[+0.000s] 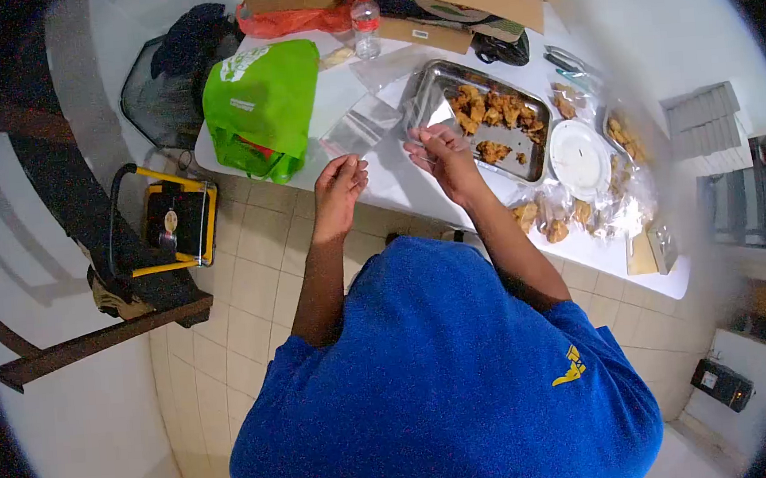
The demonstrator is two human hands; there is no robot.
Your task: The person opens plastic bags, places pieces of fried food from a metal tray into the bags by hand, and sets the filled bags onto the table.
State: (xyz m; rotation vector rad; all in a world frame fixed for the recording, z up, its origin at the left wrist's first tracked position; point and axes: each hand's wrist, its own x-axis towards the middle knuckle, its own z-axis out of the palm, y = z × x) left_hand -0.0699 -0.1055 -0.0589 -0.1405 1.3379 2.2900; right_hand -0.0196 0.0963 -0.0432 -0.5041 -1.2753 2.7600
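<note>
My right hand (445, 156) is closed on a clear plastic bag (435, 113), which stands up from its fingers in front of the tray. My left hand (340, 190) is held near the table's front edge, thumb and fingers pinched together; whatever lies between them is too small to make out. Just beyond the hands, a flat clear bag (359, 127) lies on the white table (388, 178). To the right of my right hand is a steel tray (534, 173) with fried chicken pieces (500, 112) in it.
A green bag (268, 100) stands at the left, near a water bottle (366, 29). Cardboard boxes (451, 3) are at the back. On the right are a white plate (580, 156), bagged chicken pieces (556, 229) and tongs (564, 56). A yellow-framed step stool (213, 220) is on the floor.
</note>
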